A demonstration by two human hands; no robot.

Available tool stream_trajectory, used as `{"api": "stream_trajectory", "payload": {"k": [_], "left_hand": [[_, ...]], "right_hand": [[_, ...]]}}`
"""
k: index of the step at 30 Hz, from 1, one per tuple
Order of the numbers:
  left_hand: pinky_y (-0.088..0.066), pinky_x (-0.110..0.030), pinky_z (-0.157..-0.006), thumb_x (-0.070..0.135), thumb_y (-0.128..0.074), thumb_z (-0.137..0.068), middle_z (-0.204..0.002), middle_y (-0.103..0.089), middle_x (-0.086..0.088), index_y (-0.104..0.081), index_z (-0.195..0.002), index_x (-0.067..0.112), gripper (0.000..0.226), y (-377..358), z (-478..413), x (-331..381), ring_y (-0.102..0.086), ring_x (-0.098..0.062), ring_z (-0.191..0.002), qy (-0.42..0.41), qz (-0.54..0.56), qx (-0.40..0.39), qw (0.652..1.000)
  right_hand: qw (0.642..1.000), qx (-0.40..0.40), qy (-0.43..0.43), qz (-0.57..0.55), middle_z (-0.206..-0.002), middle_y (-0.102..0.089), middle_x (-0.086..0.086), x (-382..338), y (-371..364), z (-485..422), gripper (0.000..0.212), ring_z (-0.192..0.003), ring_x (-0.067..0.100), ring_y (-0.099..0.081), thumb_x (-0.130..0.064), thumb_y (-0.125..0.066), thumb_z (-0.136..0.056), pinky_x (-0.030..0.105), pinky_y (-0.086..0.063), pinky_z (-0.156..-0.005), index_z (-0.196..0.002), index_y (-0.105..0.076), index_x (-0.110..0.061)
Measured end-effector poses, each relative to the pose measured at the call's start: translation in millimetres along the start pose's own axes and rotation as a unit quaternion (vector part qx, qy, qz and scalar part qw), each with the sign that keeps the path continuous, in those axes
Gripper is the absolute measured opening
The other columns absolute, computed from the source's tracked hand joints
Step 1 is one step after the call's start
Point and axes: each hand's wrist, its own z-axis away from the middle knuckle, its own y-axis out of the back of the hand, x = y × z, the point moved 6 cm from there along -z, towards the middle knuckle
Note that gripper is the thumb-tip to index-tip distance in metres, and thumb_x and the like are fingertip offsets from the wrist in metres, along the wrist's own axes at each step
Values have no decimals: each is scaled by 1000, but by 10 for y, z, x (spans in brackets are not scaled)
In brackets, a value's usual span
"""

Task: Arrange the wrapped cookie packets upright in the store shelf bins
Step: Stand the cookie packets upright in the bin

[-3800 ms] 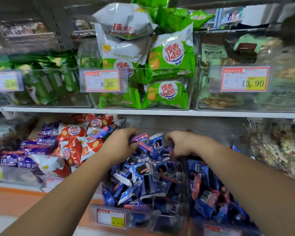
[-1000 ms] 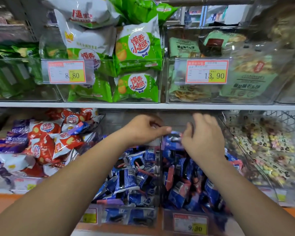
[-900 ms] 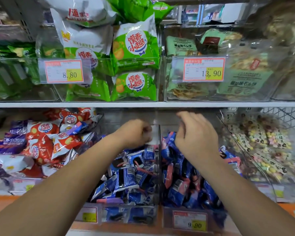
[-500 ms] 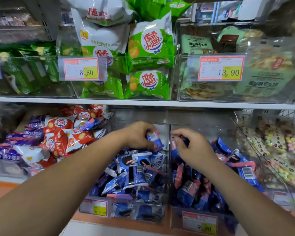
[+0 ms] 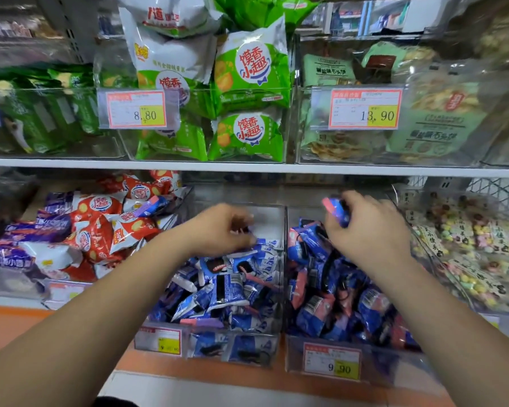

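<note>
On my far left, red and purple snack bags [image 5: 94, 230] lie heaped in their own bin. Next comes the left hand [image 5: 221, 230], fingers curled down at the back of the left clear bin [image 5: 269, 218]. Its fingertips are blurred, and I cannot tell whether they pinch anything. Below it the blue cookie packets [image 5: 224, 289] lie jumbled, long axes pointing every way, few upright.

Across the dividing wall, the right hand [image 5: 368, 233] hovers above the right clear bin [image 5: 294, 356], pinching one blue packet [image 5: 337, 211] in curled fingers. I read its long axis as tilted, pink end up and toward the left. The right-bin packets [image 5: 335, 292] are packed tighter, several standing on end. A 9.90 price tag [image 5: 331, 364] hangs on that bin's front.

Farther right sits a bin of pastel candy bags [image 5: 467, 259]. Both clear bins stand on an orange shelf edge [image 5: 218, 374], under a white shelf board [image 5: 247, 168] carrying green snack bags [image 5: 250, 83].
</note>
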Motion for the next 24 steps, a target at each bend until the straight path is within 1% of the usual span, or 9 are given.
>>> {"api": "stream_trajectory", "payload": {"k": [3, 5, 8, 11, 15, 17, 19, 21, 24], "left_hand": [[-48, -27, -98, 57, -80, -79, -129, -59, 11, -56, -142, 30, 72, -283, 134, -206, -59, -11, -111, 34, -108, -124, 986], [-47, -29, -103, 61, -82, -74, -139, -52, 12, -49, -148, 32, 86, -400, 155, -222, -56, -12, -118, 20, -113, -128, 985], [-51, -29, -91, 49, -83, -77, -114, -60, 14, -63, -123, 37, 52, -397, 105, -216, -61, -15, -105, 2, -127, -47, 991], [-51, -30, -74, 39, -79, -82, -82, -60, 17, -64, -96, 36, 20, -370, 147, -253, -62, -17, -85, -10, -111, 17, 994], [-56, -31, -67, 34, -75, -91, -88, -69, 13, -67, -101, 33, 12, -99, 275, -466, -67, -11, -72, 36, 47, 120, 991], [-52, -28, -66, 39, -76, -89, -91, -70, 9, -67, -104, 30, 19, 82, 347, -595, -64, -8, -73, 56, 93, 208, 972], [-50, -29, -65, 44, -79, -85, -89, -68, 9, -69, -105, 28, 27, 129, 403, -654, -61, -8, -73, 59, 88, 243, 964], [-55, -33, -70, 45, -81, -82, -85, -66, 11, -71, -103, 26, 30, 93, 436, -653, -62, -9, -77, 61, 73, 225, 970], [-58, -38, -78, 46, -81, -82, -85, -64, 12, -72, -107, 24, 34, 109, 505, -653, -63, -10, -83, 58, 51, 228, 971]], "right_hand": [[992, -73, 69, -79, -129, -61, 5, -244, -109, 106, 47, -124, 30, -54, -37, -62, -94, 39, -46, -101, -137, -58, -18], [972, -127, 149, -130, -137, -61, -2, -531, -220, 211, 40, -129, 19, -53, -31, -62, -96, 34, -43, -109, -135, -62, -21], [941, -223, 215, -136, -133, -65, -8, -799, -436, 339, 31, -131, 16, -52, -30, -65, -97, 37, -41, -113, -127, -69, -27], [940, -270, 190, -90, -128, -68, -6, -804, -612, 291, 28, -140, 22, -43, -34, -67, -94, 43, -40, -113, -122, -70, -36], [932, -306, 187, -45, -119, -69, -9, -832, -709, 177, 34, -118, 14, -59, -47, -73, -84, 45, -41, -114, -116, -70, -40], [913, -334, 235, 16, -112, -70, -15, -994, -735, 225, 40, -109, 11, -61, -55, -74, -81, 44, -23, -124, -115, -70, -35], [885, -375, 266, 78, -102, -70, -15, -1195, -792, 346, 50, -98, 12, -62, -66, -77, -73, 38, -32, -117, -110, -70, -32], [857, -417, 273, 128, -98, -69, -13, -1335, -890, 473, 57, -91, 17, -62, -69, -80, -66, 36, -47, -91, -106, -66, -31], [825, -455, 277, 191, -106, -66, -13, -1411, -975, 546, 69, -92, 20, -62, -69, -82, -65, 34, -45, -77, -120, -61, -34]]}}
